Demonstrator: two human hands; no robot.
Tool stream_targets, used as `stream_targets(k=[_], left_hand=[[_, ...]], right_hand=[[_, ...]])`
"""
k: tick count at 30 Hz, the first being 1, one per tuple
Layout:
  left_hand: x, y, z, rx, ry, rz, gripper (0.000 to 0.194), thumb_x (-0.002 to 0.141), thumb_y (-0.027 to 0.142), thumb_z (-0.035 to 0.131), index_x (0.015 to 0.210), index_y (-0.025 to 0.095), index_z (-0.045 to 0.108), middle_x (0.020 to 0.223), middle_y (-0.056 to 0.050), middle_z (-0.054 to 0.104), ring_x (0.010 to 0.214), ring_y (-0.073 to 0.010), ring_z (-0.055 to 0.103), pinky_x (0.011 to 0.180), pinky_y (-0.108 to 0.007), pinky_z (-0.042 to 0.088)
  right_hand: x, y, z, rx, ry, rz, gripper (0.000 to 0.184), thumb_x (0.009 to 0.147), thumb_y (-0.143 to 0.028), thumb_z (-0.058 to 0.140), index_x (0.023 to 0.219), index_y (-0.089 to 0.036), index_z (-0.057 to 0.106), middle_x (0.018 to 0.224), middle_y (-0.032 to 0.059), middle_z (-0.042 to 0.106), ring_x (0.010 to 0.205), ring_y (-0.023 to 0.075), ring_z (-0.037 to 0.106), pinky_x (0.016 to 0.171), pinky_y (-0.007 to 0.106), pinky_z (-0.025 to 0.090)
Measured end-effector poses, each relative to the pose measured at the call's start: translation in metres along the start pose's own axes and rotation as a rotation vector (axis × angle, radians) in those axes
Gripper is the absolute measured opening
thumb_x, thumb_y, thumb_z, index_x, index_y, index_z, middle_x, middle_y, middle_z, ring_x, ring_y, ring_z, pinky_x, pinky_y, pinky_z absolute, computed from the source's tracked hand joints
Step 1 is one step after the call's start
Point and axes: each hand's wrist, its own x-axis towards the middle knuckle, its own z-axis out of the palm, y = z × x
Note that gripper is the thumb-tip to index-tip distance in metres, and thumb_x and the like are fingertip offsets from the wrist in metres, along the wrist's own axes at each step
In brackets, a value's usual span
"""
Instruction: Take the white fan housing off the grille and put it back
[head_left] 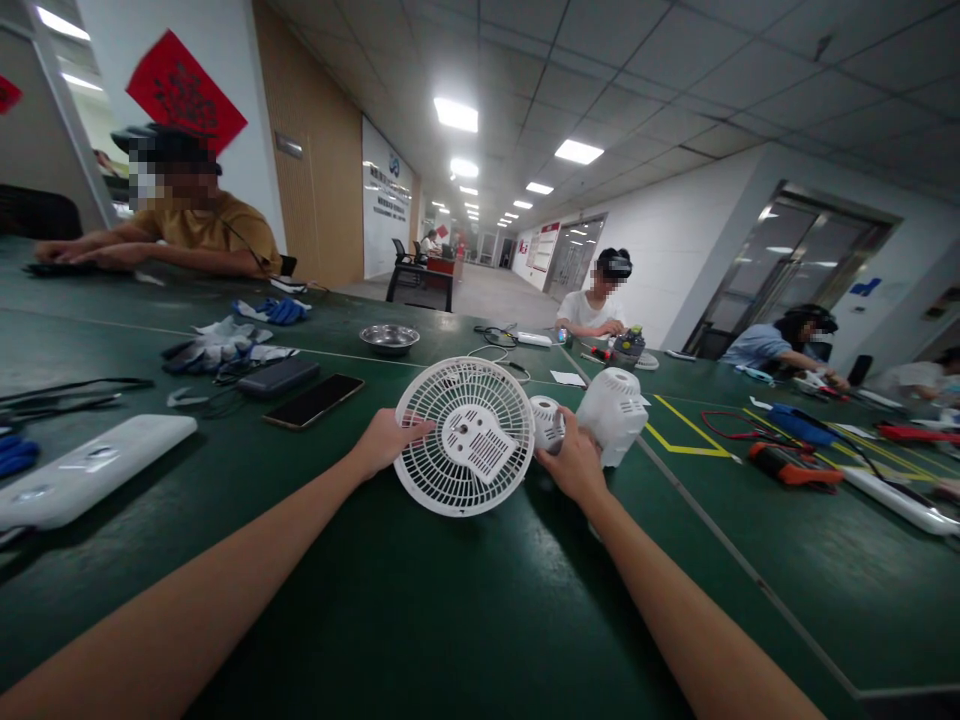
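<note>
A round white fan grille (480, 440) with a slotted centre plate faces me, tilted, above the green table (465, 620). My left hand (384, 440) grips its left rim, thumb over the front and the other fingers hidden behind. To the right of the grille is a small white motor housing (547, 422) with slots. My right hand (576, 465) is closed round this housing, fingers partly hidden. Just beyond that hand sits a larger white plastic fan base (615, 415). Whether the housing is joined to the base cannot be made out.
Left lie a phone (315, 400), a dark case (279, 377), gloves (214, 348) and a white device (97, 470). A metal bowl (389, 338) stands ahead. An orange multimeter (795, 467) lies right. Several people sit around the table.
</note>
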Motion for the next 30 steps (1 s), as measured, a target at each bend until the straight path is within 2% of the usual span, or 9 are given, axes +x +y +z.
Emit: stream_targets(k=[2,4,8,11,14,19,23,27,30], left_hand=[[-0.002,0.002,0.000,-0.007,-0.021,-0.007,0.044,0.075,0.055,0.073,0.092,0.015,0.073,0.088,-0.009,0.076,0.080,-0.0259,0.072,0.074,-0.040,0.056],[-0.003,0.004,0.000,-0.017,-0.022,-0.015,0.044,0.074,0.055,0.073,0.092,0.014,0.072,0.087,-0.009,0.076,0.078,-0.0255,0.071,0.073,-0.040,0.056],[-0.002,0.006,0.001,-0.024,-0.008,-0.030,0.041,0.073,0.052,0.074,0.089,0.015,0.072,0.084,-0.008,0.076,0.076,-0.0246,0.071,0.072,-0.039,0.056],[0.000,0.007,0.002,-0.027,0.010,-0.048,0.037,0.072,0.049,0.075,0.086,0.015,0.073,0.082,-0.008,0.076,0.074,-0.0240,0.071,0.073,-0.038,0.056],[-0.001,0.007,0.002,-0.007,0.017,-0.053,0.038,0.071,0.050,0.075,0.085,0.015,0.073,0.082,-0.008,0.076,0.075,-0.0248,0.071,0.073,-0.039,0.056],[-0.007,0.011,0.001,-0.017,0.011,-0.008,0.038,0.074,0.051,0.073,0.087,0.016,0.073,0.084,-0.007,0.076,0.078,-0.0257,0.072,0.075,-0.040,0.056],[-0.009,0.014,-0.001,0.009,0.017,-0.004,0.039,0.074,0.053,0.074,0.086,0.016,0.073,0.083,-0.007,0.076,0.078,-0.0258,0.072,0.075,-0.040,0.056],[-0.008,0.015,-0.001,0.022,0.012,-0.007,0.040,0.073,0.054,0.074,0.084,0.016,0.073,0.083,-0.008,0.076,0.079,-0.0267,0.072,0.075,-0.040,0.056],[-0.009,0.016,-0.002,0.012,0.017,-0.015,0.038,0.074,0.053,0.074,0.084,0.016,0.073,0.083,-0.008,0.076,0.079,-0.0257,0.072,0.077,-0.040,0.056]], right_hand=[[-0.001,-0.002,-0.001,0.015,-0.003,0.001,0.078,0.079,-0.044,0.066,0.147,-0.024,0.033,0.105,0.0117,0.060,0.102,0.0337,0.058,0.092,0.050,0.041],[0.000,-0.005,-0.004,0.036,0.053,-0.024,0.071,0.081,-0.044,0.063,0.144,-0.024,0.038,0.107,0.0121,0.059,0.104,0.0335,0.057,0.093,0.050,0.040],[0.004,-0.008,-0.020,0.074,0.357,-0.079,0.055,0.082,-0.038,0.059,0.134,-0.021,0.047,0.123,0.0148,0.051,0.120,0.0333,0.046,0.103,0.051,0.034],[0.009,-0.002,-0.035,0.070,0.577,0.001,0.056,0.079,-0.036,0.060,0.131,-0.020,0.046,0.134,0.0167,0.041,0.128,0.0345,0.038,0.108,0.052,0.029],[0.015,0.012,-0.041,0.075,0.653,0.136,0.063,0.074,-0.034,0.061,0.134,-0.020,0.043,0.136,0.0174,0.039,0.129,0.0366,0.037,0.107,0.053,0.029],[0.023,0.038,-0.031,0.158,0.581,0.315,0.075,0.071,-0.034,0.061,0.140,-0.020,0.034,0.138,0.0188,0.042,0.132,0.0389,0.039,0.106,0.054,0.031],[0.025,0.052,-0.018,0.329,0.395,0.438,0.090,0.070,-0.045,0.065,0.145,-0.020,0.021,0.138,0.0183,0.050,0.125,0.0366,0.051,0.102,0.051,0.039],[0.026,0.061,-0.008,0.402,0.196,0.568,0.094,0.061,-0.052,0.074,0.138,-0.018,0.033,0.127,0.0204,0.061,0.111,0.0367,0.062,0.094,0.048,0.047],[0.026,0.065,-0.003,0.397,0.174,0.555,0.086,0.058,-0.051,0.077,0.129,-0.018,0.043,0.123,0.0214,0.063,0.108,0.0376,0.064,0.091,0.048,0.049]])
